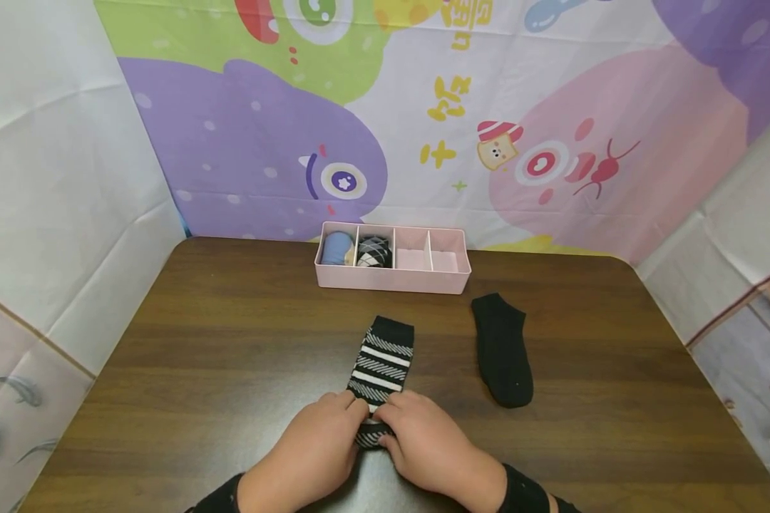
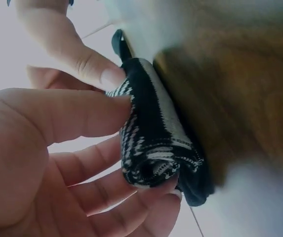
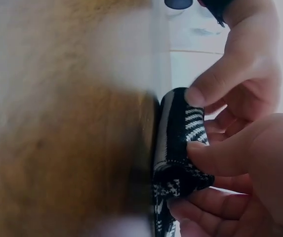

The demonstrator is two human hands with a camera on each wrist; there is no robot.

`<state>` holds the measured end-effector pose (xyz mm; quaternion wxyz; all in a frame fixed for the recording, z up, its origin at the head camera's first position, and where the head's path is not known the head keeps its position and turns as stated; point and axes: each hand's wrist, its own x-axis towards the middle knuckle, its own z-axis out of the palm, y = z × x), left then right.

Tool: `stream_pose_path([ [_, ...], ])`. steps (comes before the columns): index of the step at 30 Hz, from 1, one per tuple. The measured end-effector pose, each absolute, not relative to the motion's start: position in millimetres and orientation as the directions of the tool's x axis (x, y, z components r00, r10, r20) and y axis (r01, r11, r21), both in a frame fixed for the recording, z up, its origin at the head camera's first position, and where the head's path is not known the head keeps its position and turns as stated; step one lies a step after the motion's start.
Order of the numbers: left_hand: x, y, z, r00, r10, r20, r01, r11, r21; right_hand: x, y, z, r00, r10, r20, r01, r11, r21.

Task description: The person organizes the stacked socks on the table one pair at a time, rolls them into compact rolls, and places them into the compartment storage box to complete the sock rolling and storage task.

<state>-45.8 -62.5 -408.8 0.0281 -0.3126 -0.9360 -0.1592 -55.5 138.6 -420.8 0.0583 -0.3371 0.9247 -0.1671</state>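
Observation:
A black sock with white stripes (image 1: pixel 382 360) lies lengthwise on the table, its near end rolled up. My left hand (image 1: pixel 317 442) grips the left side of the roll, thumb on the near face and fingers curled over the far side. On the right side, my right hand (image 1: pixel 430 442) holds the same roll between thumb and fingers. The left wrist view shows the spiral end of the rolled sock (image 2: pixel 151 128) with both thumbs against it. In the right wrist view the sock roll (image 3: pixel 181 138) sits between both hands' thumbs and fingers.
A plain black sock (image 1: pixel 503 353) lies flat to the right. At the table's back stands a pink divided box (image 1: pixel 391 279); a blue rolled item (image 1: pixel 337 248) and a black-and-white patterned roll (image 1: pixel 374 251) fill its two left compartments. A cartoon-print cloth (image 1: pixel 423 199) hangs behind the wooden table (image 1: pixel 199 342).

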Motion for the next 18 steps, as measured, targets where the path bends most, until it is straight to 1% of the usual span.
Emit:
stream_pose_path([
  [5, -45, -63, -409, -0.801, 0.578, 0.155, 0.598, 0.759, 0.257, -58, 140, -421, -0.766, -0.642, -0.032, -0.564, 0.696, -0.445],
  [9, -45, -63, -408, -0.774, 0.613, 0.161, 0.633, 0.736, 0.239, -63, 143, -421, -0.768, -0.632, -0.1, -0.484, 0.675, -0.557],
  [14, -45, -65, -406, -0.742, 0.661, 0.114, 0.666, 0.708, 0.235, -68, 148, -424, -0.761, -0.625, -0.174, -0.377, 0.644, -0.666],
  [18, -45, -65, -407, -0.742, 0.666, 0.074, 0.66, 0.706, 0.259, -70, 149, -425, -0.763, -0.621, -0.179, -0.335, 0.617, -0.712],
])
